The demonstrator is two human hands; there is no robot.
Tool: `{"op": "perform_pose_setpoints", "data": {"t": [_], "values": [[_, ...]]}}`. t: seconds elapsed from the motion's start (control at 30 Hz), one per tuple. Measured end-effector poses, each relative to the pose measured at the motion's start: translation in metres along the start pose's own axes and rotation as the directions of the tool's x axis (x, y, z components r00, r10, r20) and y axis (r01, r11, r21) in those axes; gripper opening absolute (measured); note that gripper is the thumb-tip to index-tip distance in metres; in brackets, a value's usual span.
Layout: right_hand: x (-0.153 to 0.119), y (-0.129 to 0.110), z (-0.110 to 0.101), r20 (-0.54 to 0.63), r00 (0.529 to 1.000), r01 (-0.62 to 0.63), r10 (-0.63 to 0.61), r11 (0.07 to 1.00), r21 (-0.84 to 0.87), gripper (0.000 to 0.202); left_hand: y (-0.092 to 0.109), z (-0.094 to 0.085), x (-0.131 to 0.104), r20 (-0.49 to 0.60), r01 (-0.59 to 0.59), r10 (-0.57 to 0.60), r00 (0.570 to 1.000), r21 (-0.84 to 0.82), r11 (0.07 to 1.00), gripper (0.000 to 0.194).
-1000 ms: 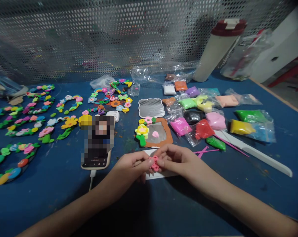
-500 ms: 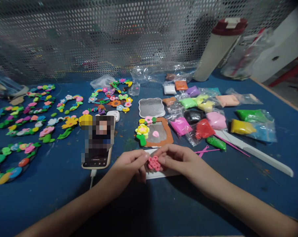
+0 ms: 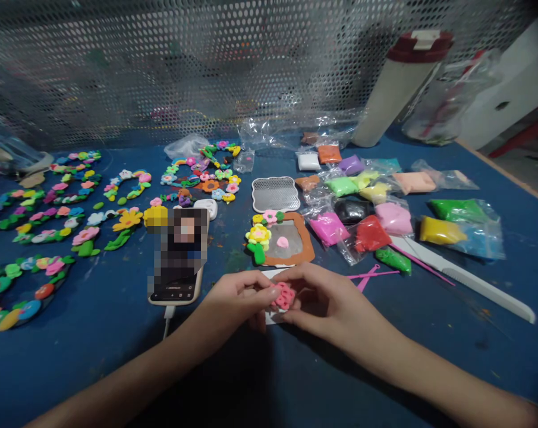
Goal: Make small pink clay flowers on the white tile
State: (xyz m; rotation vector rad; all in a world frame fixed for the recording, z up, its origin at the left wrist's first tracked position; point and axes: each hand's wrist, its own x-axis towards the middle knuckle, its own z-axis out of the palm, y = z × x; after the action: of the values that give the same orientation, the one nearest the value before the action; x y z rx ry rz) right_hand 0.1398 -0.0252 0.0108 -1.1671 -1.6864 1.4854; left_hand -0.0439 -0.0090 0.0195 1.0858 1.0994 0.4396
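Observation:
A small pink clay flower (image 3: 282, 295) is pinched between the fingertips of my left hand (image 3: 237, 297) and my right hand (image 3: 320, 297), low over the blue table (image 3: 117, 333). A white card (image 3: 269, 317) lies mostly hidden beneath both hands. Just beyond them sits a small mirror with a brown clay frame (image 3: 286, 240), bearing a yellow flower, a green leaf and a pink dot. A bare silver mirror (image 3: 275, 194) lies behind it.
A phone (image 3: 177, 258) on a cable lies left of my hands. Several clay flower wreaths (image 3: 50, 208) fill the left side. Bags of coloured clay (image 3: 367, 202), pink sticks (image 3: 371, 274), a white comb-like tool (image 3: 469, 280) and a tall white bottle (image 3: 398, 83) stand right. Perforated metal screen behind.
The pink flower has turned in my fingers, and my right hand has closed further over the white card. The view shifted slightly.

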Motion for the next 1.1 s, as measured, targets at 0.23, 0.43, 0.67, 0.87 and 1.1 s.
{"op": "perform_pose_setpoints", "data": {"t": [0.23,0.43,0.67,0.87,1.1], "values": [[-0.001,-0.004,-0.001,-0.016,1.000,0.018,-0.020,0.997,-0.080,0.019,-0.002,0.000,-0.002,0.003,-0.007,0.007,1.000,0.005,1.000,0.021],[0.002,-0.006,-0.004,0.037,0.990,-0.142,0.138,0.955,0.259,0.020,0.000,0.001,0.000,-0.015,-0.008,0.009,1.000,0.047,0.999,0.024],[0.006,-0.008,-0.014,-0.029,0.995,-0.096,0.097,0.994,0.052,0.010,-0.003,-0.001,-0.004,-0.116,-0.066,0.079,0.990,0.114,0.991,0.029],[0.009,-0.011,-0.018,0.004,0.989,0.139,-0.151,0.903,-0.407,0.010,0.007,0.003,-0.012,-0.205,-0.067,0.148,0.967,0.355,0.933,0.023],[0.040,-0.009,-0.032,-0.033,0.937,0.226,-0.347,0.679,-0.699,0.015,0.010,0.007,-0.015,-0.253,-0.088,0.225,0.941,0.460,0.884,0.021]]}}
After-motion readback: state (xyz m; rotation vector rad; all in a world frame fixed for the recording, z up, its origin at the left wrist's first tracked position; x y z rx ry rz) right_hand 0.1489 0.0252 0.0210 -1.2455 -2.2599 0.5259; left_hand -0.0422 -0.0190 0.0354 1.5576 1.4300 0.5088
